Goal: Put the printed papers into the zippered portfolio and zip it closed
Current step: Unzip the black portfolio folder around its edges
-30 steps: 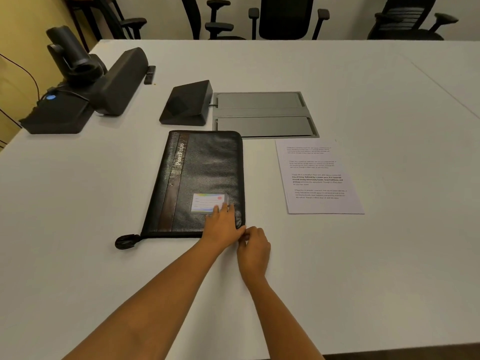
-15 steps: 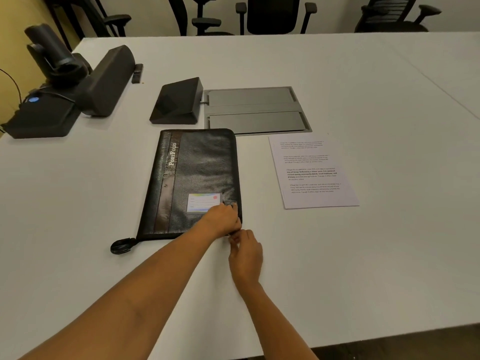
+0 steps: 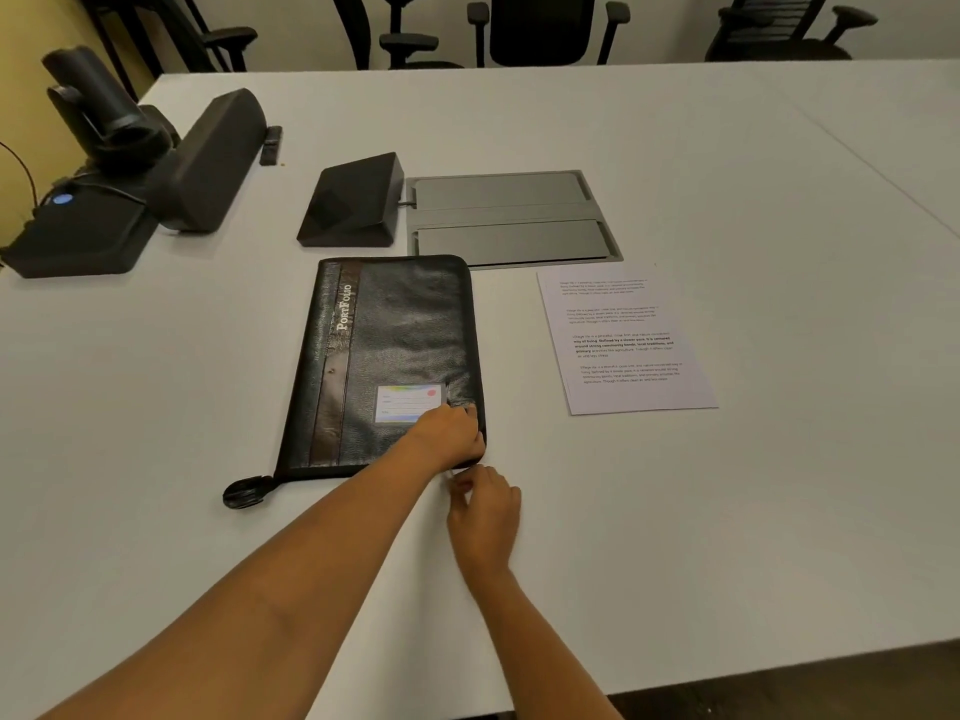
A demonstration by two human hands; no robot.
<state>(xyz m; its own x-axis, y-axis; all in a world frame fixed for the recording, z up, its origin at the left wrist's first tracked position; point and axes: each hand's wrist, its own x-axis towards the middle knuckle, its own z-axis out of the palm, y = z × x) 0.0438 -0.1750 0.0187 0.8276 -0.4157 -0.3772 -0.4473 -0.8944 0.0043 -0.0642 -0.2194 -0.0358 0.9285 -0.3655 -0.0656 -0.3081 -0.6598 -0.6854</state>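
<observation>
Two hands meet at the portfolio's [image 3: 395, 345] five-o'clock corner — left hand [image 3: 449, 433] grips its edge, right hand [image 3: 485, 506] seemingly pinches the zipper pull [image 3: 450, 473].

portfolio [image 3: 395, 356] near-right corner: under left hand [image 3: 449, 436] | right hand [image 3: 483, 517] pinch: unclear | printed papers [image 3: 623, 345] text: too small | chairs [image 3: 540, 28]: cropped

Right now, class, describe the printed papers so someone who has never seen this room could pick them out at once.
Find the white table and the black zippered portfolio lying flat on it. To the portfolio's right, not touching it, nearer than the grey flush panel, lie the printed papers. They alone are loose sheets bearing paragraphs of text; their neighbours are black or grey.
</observation>
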